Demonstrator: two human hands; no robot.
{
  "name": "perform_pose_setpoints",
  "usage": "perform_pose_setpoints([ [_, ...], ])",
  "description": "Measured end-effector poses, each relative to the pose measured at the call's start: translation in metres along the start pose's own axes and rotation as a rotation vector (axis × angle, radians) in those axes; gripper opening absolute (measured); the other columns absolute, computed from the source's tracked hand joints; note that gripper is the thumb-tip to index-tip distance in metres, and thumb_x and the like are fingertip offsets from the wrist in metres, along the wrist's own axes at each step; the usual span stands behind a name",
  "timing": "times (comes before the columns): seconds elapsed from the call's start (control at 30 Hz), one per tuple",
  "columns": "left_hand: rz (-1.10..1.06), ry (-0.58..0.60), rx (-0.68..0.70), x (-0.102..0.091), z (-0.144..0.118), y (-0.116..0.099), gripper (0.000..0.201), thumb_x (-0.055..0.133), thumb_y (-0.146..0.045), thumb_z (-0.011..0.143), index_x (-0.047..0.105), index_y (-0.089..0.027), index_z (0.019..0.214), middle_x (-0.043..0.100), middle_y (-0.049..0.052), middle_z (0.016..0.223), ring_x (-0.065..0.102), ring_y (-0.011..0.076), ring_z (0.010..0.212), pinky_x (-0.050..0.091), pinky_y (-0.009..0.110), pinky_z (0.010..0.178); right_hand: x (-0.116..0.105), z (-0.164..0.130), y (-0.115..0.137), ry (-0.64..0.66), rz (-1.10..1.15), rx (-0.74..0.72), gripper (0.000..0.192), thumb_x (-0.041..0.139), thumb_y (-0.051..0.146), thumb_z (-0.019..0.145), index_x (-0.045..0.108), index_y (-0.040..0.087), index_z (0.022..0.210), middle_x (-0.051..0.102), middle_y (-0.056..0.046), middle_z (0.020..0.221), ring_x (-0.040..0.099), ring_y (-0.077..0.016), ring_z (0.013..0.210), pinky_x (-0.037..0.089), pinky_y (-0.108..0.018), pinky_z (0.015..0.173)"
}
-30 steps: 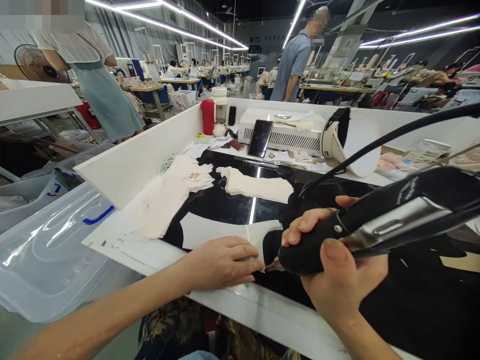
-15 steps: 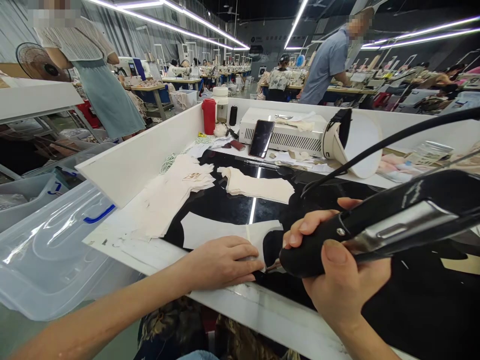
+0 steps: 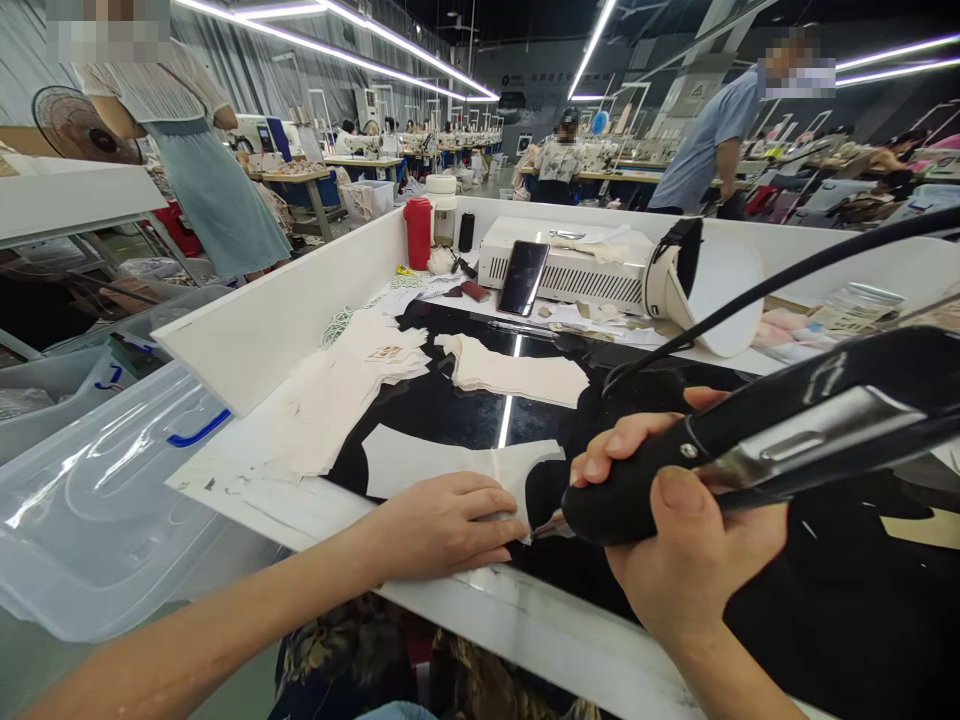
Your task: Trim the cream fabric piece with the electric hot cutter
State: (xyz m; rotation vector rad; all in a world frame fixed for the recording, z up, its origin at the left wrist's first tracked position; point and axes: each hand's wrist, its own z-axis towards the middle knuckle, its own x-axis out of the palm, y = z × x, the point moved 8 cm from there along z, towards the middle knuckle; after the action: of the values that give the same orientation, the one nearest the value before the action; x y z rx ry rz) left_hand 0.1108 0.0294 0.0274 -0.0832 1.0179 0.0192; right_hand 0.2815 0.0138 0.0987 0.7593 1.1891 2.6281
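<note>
My right hand (image 3: 694,550) is wrapped round a black corded hand tool (image 3: 750,450) with a silvery lever along its side. The tool's thin metal tip (image 3: 553,524) points left, at the near right corner of a white fabric piece (image 3: 420,462). Whether the tip touches the fabric I cannot tell. On that piece's right end lies my left hand (image 3: 450,525), fingers stretched out and pressing it onto the black table surface. A small greyish thing shows between the fingers, too hidden to name. A strip crosses the white piece just beyond the hand.
Cream fabric pieces lie in a stack (image 3: 517,372) and a larger pile (image 3: 337,390). Behind them are a phone (image 3: 523,278), a vented white box (image 3: 577,258) and a red bottle (image 3: 418,233). The tool's black cable (image 3: 750,290) arches across the right side. Other people stand beyond.
My right hand and the tool have shifted slightly right, and the tool's front end has risen a little. The left hand stays put. A person in blue at the back has moved right.
</note>
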Motion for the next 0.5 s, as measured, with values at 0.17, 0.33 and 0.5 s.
perform_pose_setpoints([
  [0.17, -0.011, 0.002, -0.004, 0.0011, -0.0008, 0.0002, 0.025, 0.064, -0.030, 0.117, 0.073, -0.012, 0.130, 0.078, 0.013, 0.122, 0.074, 0.0239, 0.117, 0.061, 0.036, 0.115, 0.0003, -0.0004, -0.0016, 0.005, -0.014, 0.007, 0.051, 0.096, 0.044, 0.086, 0.066, 0.030, 0.124, 0.070, 0.005, 0.080, 0.066, -0.0194, 0.055, 0.059, -0.035, 0.049],
  [0.33, -0.008, 0.017, -0.010, 0.0020, 0.0001, 0.0005, 0.024, 0.064, -0.030, 0.117, 0.073, -0.012, 0.131, 0.078, 0.013, 0.123, 0.074, 0.0232, 0.119, 0.061, 0.035, 0.117, 0.0005, -0.0022, -0.0014, 0.021, -0.016, -0.006, 0.050, 0.095, 0.044, 0.089, 0.065, 0.029, 0.126, 0.071, 0.004, 0.082, 0.066, -0.0196, 0.056, 0.061, -0.036, 0.051],
  [0.5, -0.008, -0.007, 0.004, 0.0003, 0.0015, -0.0001, 0.024, 0.064, -0.030, 0.117, 0.073, -0.011, 0.130, 0.078, 0.013, 0.121, 0.074, 0.0231, 0.116, 0.061, 0.035, 0.115, 0.0024, -0.0031, 0.0005, 0.035, -0.021, -0.012, 0.045, 0.092, 0.037, 0.093, 0.066, 0.028, 0.128, 0.073, 0.004, 0.082, 0.067, -0.0185, 0.058, 0.062, -0.035, 0.053],
])
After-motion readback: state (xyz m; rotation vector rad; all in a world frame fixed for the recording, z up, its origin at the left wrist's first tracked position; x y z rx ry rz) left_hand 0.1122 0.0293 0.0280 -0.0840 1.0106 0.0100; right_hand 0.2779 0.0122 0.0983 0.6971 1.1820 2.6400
